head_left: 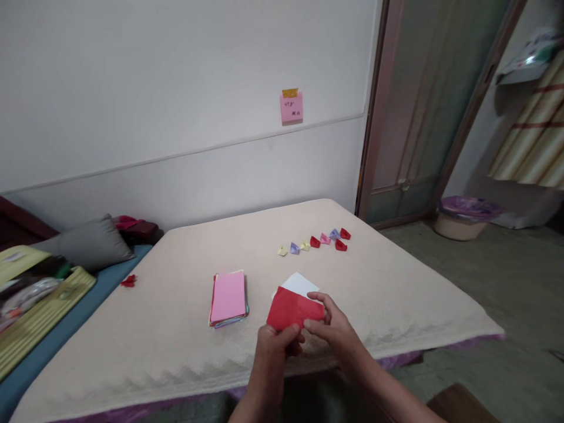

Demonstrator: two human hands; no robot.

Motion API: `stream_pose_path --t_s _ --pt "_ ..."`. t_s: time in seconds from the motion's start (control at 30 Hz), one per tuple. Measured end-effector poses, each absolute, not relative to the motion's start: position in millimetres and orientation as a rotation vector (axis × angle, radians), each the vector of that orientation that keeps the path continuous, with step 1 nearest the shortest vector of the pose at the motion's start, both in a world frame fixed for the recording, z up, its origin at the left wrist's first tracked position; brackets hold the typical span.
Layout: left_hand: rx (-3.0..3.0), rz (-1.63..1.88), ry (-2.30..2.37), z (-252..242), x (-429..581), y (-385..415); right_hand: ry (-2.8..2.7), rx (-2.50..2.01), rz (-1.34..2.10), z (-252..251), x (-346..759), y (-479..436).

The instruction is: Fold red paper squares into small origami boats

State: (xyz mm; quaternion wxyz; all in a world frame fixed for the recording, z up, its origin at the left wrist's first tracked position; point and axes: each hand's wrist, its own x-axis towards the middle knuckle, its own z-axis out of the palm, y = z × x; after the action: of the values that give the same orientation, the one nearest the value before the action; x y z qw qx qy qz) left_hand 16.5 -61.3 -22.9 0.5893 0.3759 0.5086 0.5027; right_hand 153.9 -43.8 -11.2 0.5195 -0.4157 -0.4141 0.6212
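A red sheet of paper (pixel 293 308) is held up above the near part of the covered table. My left hand (pixel 275 346) pinches its lower edge between thumb and fingers. At its right end, my right hand (pixel 337 329) grips the same sheet, thumb in front. Behind the red paper lies a white sheet (pixel 300 283), partly hidden by it. To the left sits a stack of coloured paper (pixel 228 296) with a pink sheet on top. Farther back, several small folded paper pieces (pixel 315 241) in red, pink, purple and yellow stand in a slanting row.
The table has a cream cover (pixel 185 341). A small red object (pixel 129 281) lies near its left edge. Beyond that edge are a grey cushion (pixel 94 241) and a yellow box (pixel 48 317). A pink note (pixel 291 108) is taped to the wall. A lined bin (pixel 465 218) stands right.
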Motion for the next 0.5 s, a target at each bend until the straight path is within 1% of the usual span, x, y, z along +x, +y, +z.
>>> stream_pose_path --t_s 0.1,0.2,0.33,0.5 --pt "0.901 1.166 1.234 -21 17 -60 -0.963 -0.992 1.542 -13 154 -42" --pt "0.897 1.256 1.234 -20 16 -59 -0.963 -1.003 1.559 -19 155 -39" --pt "0.837 1.353 1.176 -17 15 -62 -1.071 -0.88 1.658 -28 149 -39" --pt "0.76 1.356 1.16 -11 13 -63 -1.179 -0.812 1.661 -27 144 -41"
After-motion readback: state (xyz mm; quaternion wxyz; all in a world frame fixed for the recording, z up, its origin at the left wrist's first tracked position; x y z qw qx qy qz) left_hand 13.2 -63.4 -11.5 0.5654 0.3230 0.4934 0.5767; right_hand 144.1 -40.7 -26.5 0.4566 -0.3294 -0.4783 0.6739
